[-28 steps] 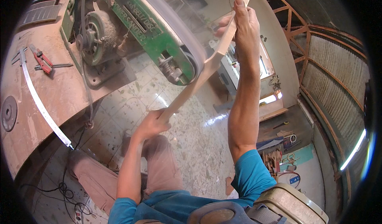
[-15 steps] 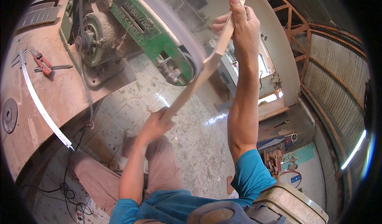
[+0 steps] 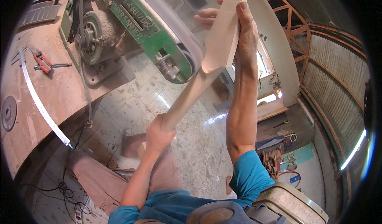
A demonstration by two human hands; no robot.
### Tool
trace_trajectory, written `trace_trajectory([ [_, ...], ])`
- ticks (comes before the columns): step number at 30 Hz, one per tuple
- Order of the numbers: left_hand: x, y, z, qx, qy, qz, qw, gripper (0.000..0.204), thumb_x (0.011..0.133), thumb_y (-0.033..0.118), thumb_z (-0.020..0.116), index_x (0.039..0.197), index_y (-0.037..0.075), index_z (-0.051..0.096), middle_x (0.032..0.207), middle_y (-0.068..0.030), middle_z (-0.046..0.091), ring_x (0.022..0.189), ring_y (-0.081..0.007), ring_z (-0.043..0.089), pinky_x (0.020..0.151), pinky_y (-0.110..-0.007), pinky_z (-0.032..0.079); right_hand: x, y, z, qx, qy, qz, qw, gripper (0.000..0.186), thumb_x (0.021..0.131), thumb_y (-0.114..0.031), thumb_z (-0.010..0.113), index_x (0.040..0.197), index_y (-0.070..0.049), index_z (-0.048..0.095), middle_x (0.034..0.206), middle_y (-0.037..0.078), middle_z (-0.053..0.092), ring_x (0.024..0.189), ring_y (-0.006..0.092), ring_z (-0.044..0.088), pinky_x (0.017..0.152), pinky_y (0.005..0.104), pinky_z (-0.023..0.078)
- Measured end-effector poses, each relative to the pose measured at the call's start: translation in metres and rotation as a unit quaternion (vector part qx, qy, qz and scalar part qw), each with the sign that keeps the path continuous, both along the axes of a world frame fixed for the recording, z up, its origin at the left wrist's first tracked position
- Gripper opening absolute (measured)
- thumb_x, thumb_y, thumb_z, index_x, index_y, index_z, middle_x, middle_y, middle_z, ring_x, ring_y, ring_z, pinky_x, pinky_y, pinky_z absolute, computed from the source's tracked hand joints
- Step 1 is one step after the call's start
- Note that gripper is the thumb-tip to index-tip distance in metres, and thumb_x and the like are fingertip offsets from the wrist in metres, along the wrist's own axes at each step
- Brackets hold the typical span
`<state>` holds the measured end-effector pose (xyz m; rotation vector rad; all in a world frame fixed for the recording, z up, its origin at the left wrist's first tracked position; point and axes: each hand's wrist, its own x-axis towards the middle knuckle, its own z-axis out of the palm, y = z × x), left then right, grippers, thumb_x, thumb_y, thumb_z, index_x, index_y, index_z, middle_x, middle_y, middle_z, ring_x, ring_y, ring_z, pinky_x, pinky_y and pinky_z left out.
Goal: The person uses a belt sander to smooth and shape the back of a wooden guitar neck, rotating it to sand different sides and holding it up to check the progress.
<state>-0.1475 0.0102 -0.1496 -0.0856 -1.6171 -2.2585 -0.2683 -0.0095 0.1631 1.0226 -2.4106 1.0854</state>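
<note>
A pale wooden guitar neck [image 3: 187, 97] slants up from my lap, its broad headstock [image 3: 224, 37] facing me. My left hand [image 3: 159, 134] is closed around the shaft's lower part. At the headstock my right hand [image 3: 246, 37] grips the edge, thumb in front and fingers partly hidden behind the wood. Close to the headstock's left shoulder runs the rounded end of a green belt sander [image 3: 157, 45], its belt [image 3: 175, 21] blurred. The wood meets or nearly meets the belt there; exact contact I cannot tell.
On the wooden bench [image 3: 36, 104] lie a caliper with a long blade [image 3: 38, 98], red-handled pliers [image 3: 41, 61] and a round grey disc [image 3: 8, 112]. A dusty motor [image 3: 95, 35] stands beside the sander. Black cables [image 3: 65, 190] coil on the littered tile floor [image 3: 199, 152].
The guitar neck has been rolled from its narrow edge so the broad headstock face shows. Both hands turned with it, my left hand shifting slightly right.
</note>
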Motion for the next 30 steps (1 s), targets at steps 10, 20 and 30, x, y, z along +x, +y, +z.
trace_trajectory([
  [10,-0.005,-0.008,-0.005,-0.010,0.034,-0.025,0.999,0.041,0.074,0.010,0.072,0.113,0.000,0.067,0.091,-0.0244,0.070,0.084,-0.0445,0.069,0.074,-0.045,0.055,-0.006,0.000,0.001,0.020,0.032,-0.025,0.999,0.082,0.097,-0.066,0.055,0.129,0.010,0.051,0.094,0.026,0.073,0.081,0.0305,0.078,0.068,0.0338,0.066],
  [20,-0.024,-0.014,-0.010,0.000,0.046,-0.144,0.988,0.035,0.082,0.012,0.066,0.113,-0.003,0.067,0.076,-0.0152,0.067,0.068,-0.0244,0.067,0.067,-0.037,0.052,-0.017,-0.002,0.007,0.027,0.048,-0.084,0.995,0.076,0.096,-0.066,0.058,0.120,0.006,0.054,0.086,0.024,0.072,0.074,0.0267,0.078,0.063,0.0285,0.064],
  [30,-0.035,-0.016,-0.004,0.170,0.024,-0.367,0.914,0.047,0.084,0.020,0.066,0.122,-0.008,0.067,0.082,-0.0089,0.069,0.074,-0.0165,0.067,0.070,-0.033,0.052,-0.025,-0.001,0.018,0.164,0.282,-0.316,0.891,0.061,0.097,-0.056,0.061,0.105,0.005,0.059,0.082,0.017,0.066,0.072,0.0247,0.069,0.064,0.0390,0.054],
])
